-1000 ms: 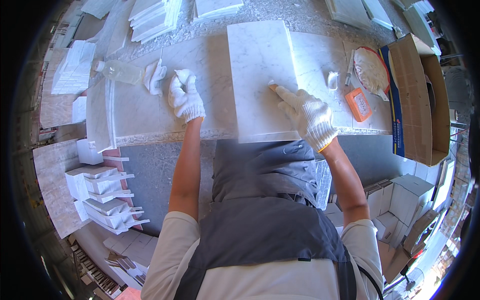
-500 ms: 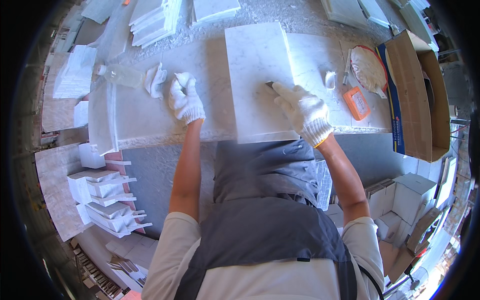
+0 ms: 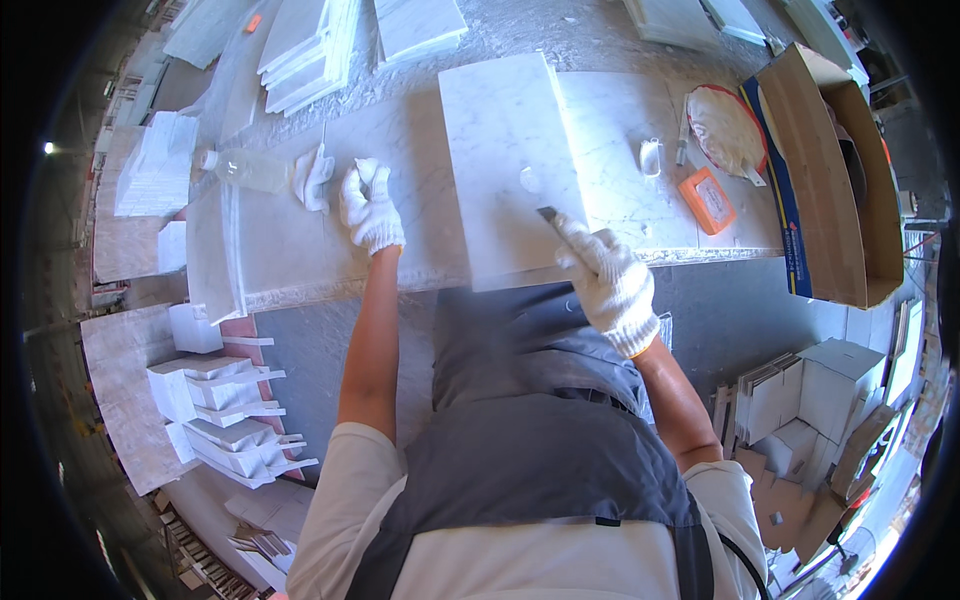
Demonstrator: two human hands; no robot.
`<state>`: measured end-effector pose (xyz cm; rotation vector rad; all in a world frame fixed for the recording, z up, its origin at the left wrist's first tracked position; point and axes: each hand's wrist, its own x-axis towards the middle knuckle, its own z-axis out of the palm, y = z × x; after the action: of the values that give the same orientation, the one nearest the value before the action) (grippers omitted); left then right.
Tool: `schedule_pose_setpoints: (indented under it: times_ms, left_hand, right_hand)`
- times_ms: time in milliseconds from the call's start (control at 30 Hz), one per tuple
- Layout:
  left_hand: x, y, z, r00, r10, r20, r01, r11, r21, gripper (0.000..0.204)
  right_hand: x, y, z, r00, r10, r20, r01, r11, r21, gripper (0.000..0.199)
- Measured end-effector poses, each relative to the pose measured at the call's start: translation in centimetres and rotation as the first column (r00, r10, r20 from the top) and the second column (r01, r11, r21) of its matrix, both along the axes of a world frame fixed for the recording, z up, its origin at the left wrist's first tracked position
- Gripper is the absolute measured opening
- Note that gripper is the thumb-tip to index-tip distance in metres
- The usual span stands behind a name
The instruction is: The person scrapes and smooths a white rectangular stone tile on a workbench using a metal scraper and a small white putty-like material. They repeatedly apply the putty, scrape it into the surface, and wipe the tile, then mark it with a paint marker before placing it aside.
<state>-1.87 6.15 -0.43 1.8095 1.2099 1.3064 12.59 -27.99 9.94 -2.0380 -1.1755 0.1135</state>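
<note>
A white marble slab (image 3: 500, 140) with grey veins lies on the bench in front of me, overhanging its near edge, with another tile edge showing beneath it. My right hand (image 3: 618, 285), in a white knit glove, grips a slim scraper (image 3: 560, 222). Its dark blade points up and left over the slab's near right part. A pale wet-looking patch (image 3: 530, 180) marks the slab beyond the blade. Left of the slab my left hand (image 3: 371, 212), also gloved, rests with fingers curled inward; what they hold, if anything, is hidden. Beside it lies a crumpled white cloth (image 3: 313, 180).
A clear bottle (image 3: 248, 170) lies at the left. To the right are an orange-framed block (image 3: 707, 200), a small white container (image 3: 650, 157), a round red-rimmed pad (image 3: 725, 130) and an open cardboard box (image 3: 825, 180). Stacked tiles (image 3: 310, 50) stand along the back.
My right hand has drawn back toward me with the scraper, its blade now lower on the slab, uncovering the pale patch. My left hand's fingers look closer together. The view has shifted slightly.
</note>
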Motion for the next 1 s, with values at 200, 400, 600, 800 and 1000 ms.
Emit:
schedule_pose_setpoints:
  times_ms: [200,400,600,800,1000]
  left_hand:
    - [1.0,-4.8,3.4,0.981,-0.193,-0.01,0.193,0.981,-0.036,0.033]
    - [1.3,-9.5,6.7,0.855,-0.287,-0.433,0.454,0.818,0.353,0.039]
    - [2.3,-10.3,8.0,0.733,0.004,-0.681,0.519,0.642,0.563,0.042]
    - [4.0,-10.1,7.9,0.729,0.088,-0.678,0.533,0.547,0.645,0.037]
    - [4.2,-10.0,8.3,0.712,0.097,-0.695,0.57,0.497,0.654,0.033]
  right_hand:
    - [-1.0,0.3,-0.5,0.998,0.006,-0.055,-0.007,1.0,-0.018,0.052]
    - [-1.2,0.6,-0.5,0.998,-0.001,-0.057,0.002,1.0,0.027,0.043]
    - [-1.2,0.6,-0.6,0.997,-0.01,-0.07,0.013,0.999,0.048,0.043]
    - [-1.1,0.6,-0.5,0.996,0.006,-0.087,-0.002,0.999,0.044,0.043]
    - [-1.0,0.4,-0.5,0.997,0.008,-0.078,-0.004,0.999,0.054,0.043]
